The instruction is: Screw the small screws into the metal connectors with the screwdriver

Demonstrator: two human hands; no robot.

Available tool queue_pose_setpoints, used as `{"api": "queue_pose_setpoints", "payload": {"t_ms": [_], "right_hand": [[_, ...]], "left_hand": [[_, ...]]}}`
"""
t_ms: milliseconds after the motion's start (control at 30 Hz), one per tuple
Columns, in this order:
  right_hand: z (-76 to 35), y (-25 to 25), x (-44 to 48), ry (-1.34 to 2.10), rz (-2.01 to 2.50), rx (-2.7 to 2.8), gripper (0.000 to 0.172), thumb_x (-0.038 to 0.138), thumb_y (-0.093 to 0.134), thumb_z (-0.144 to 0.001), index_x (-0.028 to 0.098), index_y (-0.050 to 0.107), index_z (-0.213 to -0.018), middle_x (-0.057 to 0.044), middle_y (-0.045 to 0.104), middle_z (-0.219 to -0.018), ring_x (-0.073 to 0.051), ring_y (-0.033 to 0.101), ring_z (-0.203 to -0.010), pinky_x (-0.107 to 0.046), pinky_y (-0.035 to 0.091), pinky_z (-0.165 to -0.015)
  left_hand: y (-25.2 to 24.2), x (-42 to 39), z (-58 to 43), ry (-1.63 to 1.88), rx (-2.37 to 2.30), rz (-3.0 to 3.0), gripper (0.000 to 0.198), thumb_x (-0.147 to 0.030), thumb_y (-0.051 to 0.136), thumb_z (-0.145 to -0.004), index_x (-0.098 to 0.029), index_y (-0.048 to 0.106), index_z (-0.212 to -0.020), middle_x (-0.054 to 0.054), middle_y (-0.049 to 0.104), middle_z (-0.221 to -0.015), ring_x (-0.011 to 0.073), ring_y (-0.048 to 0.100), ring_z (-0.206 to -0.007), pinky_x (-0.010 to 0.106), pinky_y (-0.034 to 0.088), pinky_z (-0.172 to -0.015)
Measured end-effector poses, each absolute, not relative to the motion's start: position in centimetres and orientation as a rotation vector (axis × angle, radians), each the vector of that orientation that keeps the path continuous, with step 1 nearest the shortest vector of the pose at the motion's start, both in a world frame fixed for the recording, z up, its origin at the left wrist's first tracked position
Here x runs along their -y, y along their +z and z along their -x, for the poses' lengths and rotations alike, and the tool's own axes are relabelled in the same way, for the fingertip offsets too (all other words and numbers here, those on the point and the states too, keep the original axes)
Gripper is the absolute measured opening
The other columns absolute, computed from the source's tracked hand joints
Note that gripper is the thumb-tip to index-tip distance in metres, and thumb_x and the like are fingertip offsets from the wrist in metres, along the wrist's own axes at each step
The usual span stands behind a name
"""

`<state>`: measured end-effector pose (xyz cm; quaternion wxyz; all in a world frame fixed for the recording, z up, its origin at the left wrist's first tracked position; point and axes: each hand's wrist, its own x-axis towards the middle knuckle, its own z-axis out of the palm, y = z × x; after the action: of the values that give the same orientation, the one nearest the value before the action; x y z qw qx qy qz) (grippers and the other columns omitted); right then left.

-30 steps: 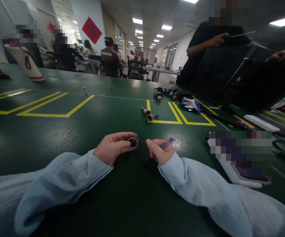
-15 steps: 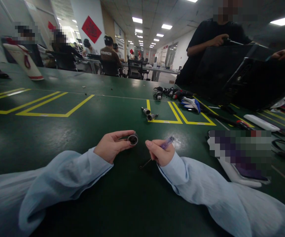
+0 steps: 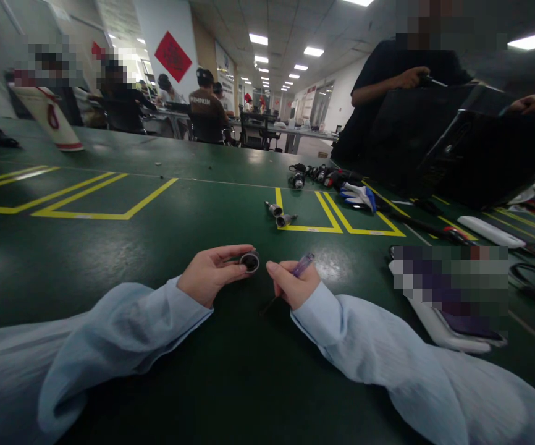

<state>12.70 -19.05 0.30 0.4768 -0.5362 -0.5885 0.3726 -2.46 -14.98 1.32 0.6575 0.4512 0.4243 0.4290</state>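
Between thumb and fingers, my left hand (image 3: 214, 272) holds a round metal part (image 3: 249, 262), its dark hollow end facing me. To its right, my right hand (image 3: 294, 282) is closed on a screwdriver with a clear purple handle (image 3: 303, 264). The thin shaft points down and left below the fingers, its tip blurred over the green table (image 3: 230, 383). The screwdriver and the metal part are apart. Beyond my hands, two similar metal parts (image 3: 286, 220) lie by a yellow tape corner.
Farther back lie dark connectors (image 3: 298, 179) and a white-blue glove (image 3: 359, 196). A partly blurred flat device (image 3: 448, 303) lies at the right. Across the table, a person holds a large black case (image 3: 448, 136). A white cup-shaped object (image 3: 57, 120) leans at the far left.
My right hand has moved slightly left, with the screwdriver, closer to the metal part. My left hand has barely moved.
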Motion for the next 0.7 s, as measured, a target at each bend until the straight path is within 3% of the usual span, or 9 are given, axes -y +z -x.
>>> {"api": "queue_pose_setpoints", "payload": {"t_ms": [300,467,567,700], "right_hand": [[-12.4,-0.3,18.7,0.957,1.318,1.292,0.042,0.040,0.048,-0.072,0.017,0.044,-0.036,0.007,0.031,-0.028,-0.004,0.030,-0.027,-0.019,0.020,-0.031],[-12.4,-0.3,18.7,1.165,1.157,1.087,0.043,0.046,0.051,-0.069,0.016,0.044,-0.039,0.007,0.031,-0.025,-0.003,0.027,-0.024,-0.018,0.017,-0.029],[-13.0,-0.3,18.4,1.172,1.009,1.020,0.041,0.048,0.052,-0.069,0.017,0.045,-0.043,0.007,0.036,-0.029,-0.004,0.031,-0.026,-0.019,0.022,-0.031],[-13.2,0.0,18.5,0.895,0.971,1.233,0.032,0.041,0.051,-0.074,0.016,0.052,-0.053,0.004,0.047,-0.042,-0.007,0.043,-0.039,-0.020,0.034,-0.041]], "left_hand": [[1.2,14.9,2.5,0.987,-0.927,-1.059,0.036,-0.003,0.068,-0.050,-0.012,0.064,-0.085,0.005,0.068,-0.088,0.0198,0.062,-0.085,0.033,0.053,-0.078],[1.3,14.7,2.6,1.014,-0.952,-1.071,0.036,-0.004,0.069,-0.048,-0.011,0.064,-0.083,0.006,0.067,-0.091,0.0217,0.061,-0.088,0.035,0.052,-0.079],[1.1,14.6,2.7,1.014,-0.951,-1.117,0.037,-0.007,0.070,-0.049,-0.012,0.064,-0.085,0.007,0.067,-0.092,0.0224,0.062,-0.088,0.036,0.052,-0.080],[0.8,14.6,2.9,0.991,-0.944,-1.189,0.039,-0.012,0.072,-0.049,-0.013,0.064,-0.088,0.005,0.069,-0.086,0.0201,0.064,-0.080,0.037,0.049,-0.085]]}}
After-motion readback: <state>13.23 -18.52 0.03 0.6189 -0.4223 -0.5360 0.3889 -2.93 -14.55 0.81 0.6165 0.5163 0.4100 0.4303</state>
